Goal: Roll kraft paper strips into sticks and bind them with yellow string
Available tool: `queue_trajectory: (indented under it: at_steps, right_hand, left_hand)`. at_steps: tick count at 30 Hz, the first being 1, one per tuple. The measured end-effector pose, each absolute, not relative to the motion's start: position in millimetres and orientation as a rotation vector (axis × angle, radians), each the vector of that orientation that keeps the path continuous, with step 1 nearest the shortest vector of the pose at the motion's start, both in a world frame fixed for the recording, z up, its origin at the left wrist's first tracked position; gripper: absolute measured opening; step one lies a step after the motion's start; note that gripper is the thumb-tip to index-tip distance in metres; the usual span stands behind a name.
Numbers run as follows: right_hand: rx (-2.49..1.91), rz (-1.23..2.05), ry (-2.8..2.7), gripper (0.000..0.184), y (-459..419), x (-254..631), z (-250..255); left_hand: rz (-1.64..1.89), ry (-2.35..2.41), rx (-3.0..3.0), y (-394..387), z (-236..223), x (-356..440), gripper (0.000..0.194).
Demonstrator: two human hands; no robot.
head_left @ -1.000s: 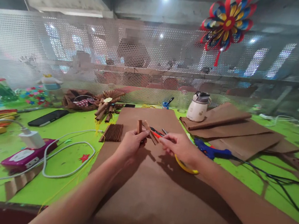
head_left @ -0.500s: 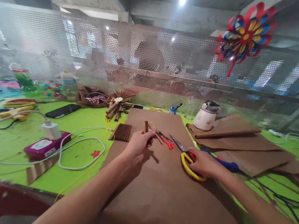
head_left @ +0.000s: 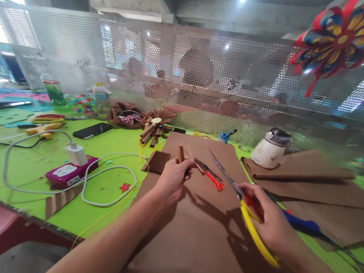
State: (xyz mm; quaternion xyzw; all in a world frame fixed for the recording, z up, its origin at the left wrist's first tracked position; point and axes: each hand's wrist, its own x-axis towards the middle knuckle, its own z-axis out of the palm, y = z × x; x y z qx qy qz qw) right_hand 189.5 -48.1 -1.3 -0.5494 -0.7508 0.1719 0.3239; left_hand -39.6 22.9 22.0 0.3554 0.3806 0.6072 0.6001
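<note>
Between the thumb and fingers of my left hand [head_left: 174, 178] is a small folded strip of brown paper [head_left: 180, 154], pointing up. My right hand [head_left: 267, 215] is wrapped round the yellow and red handles of a pair of scissors [head_left: 229, 175], whose blades point up and left above the paper. An orange utility knife [head_left: 211, 178] lies just beyond my left hand, beside thin paper scraps. Under both hands spreads a large sheet of brown paper [head_left: 188, 240]. A pleated piece of brown paper [head_left: 157, 162] sits left of my left hand.
A purple power strip [head_left: 73, 173] with a white charger and looping cable stands at left, near a black phone [head_left: 92, 130]. A white kettle-shaped bottle [head_left: 270, 149] and folded brown paper [head_left: 311, 171] are at right. A blue-handled tool [head_left: 301, 223] lies by my right hand.
My right hand has lifted the scissors off the brown sheet. My left hand keeps its pinch on the folded strip. The view has turned a little to the left.
</note>
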Motion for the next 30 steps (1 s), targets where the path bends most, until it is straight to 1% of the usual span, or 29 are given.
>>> queue_trajectory:
  at_steps: [2, 4, 7, 12, 24, 30]
  right_hand:
    - [-1.547, 0.368, -2.004, 0.045, -52.3, 182.0, -4.4]
    - [-1.623, 0.276, -2.041, 0.049, -53.8, 180.0, -9.5]
    - [-1.648, 0.204, -2.084, 0.049, -54.2, 182.6, -16.2]
    - [-1.687, 0.178, -2.097, 0.049, -55.7, 184.6, -18.3]
    - [-1.563, 0.114, -2.116, 0.047, -57.2, 179.3, -18.2]
    - [-1.587, 0.071, -2.119, 0.047, -59.1, 177.8, -17.3]
  left_hand:
    - [1.436, 0.890, 0.816, 23.8, 21.9, -40.8, 0.013]
    - [1.449, 0.905, 0.814, 24.1, 21.9, -41.3, 0.012]
    - [1.469, 0.951, 0.815, 23.5, 22.1, -40.1, 0.012]
    - [1.475, 1.006, 0.825, 21.1, 21.7, -36.1, 0.013]
    - [1.431, 1.003, 0.811, 16.0, 22.5, -34.6, 0.015]
    - [1.431, 1.005, 0.799, 15.4, 22.3, -34.2, 0.017]
